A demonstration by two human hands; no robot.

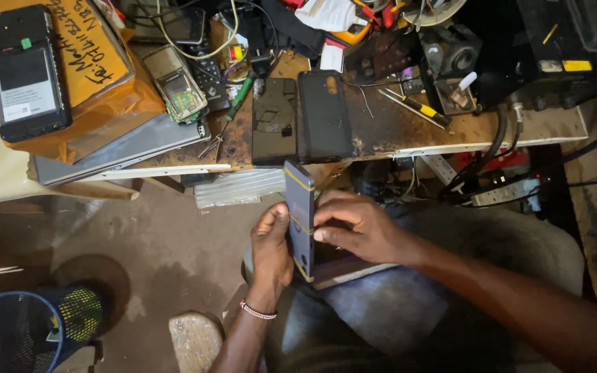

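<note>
I hold a dark phone (pixel 300 207) on edge above my lap, wrapped with thin yellow rubber bands. My left hand (pixel 271 245) grips its left side from below, a beaded bracelet on that wrist. My right hand (pixel 357 228) presses on its right side, thumb and fingers against the edge. A flat dark panel (pixel 343 269) lies under my right hand on my knee. On the bench just above lie a black screen panel (pixel 273 121) and a black phone back cover (pixel 325 114).
The worn workbench (pixel 395 131) carries an opened phone (pixel 25 72) on an orange envelope, a bare circuit board (pixel 177 86), a green screwdriver (pixel 240 97), tweezers, cables and black equipment. A power strip (pixel 502 192) hangs below. A blue mesh bin (pixel 29 328) stands on the floor at lower left.
</note>
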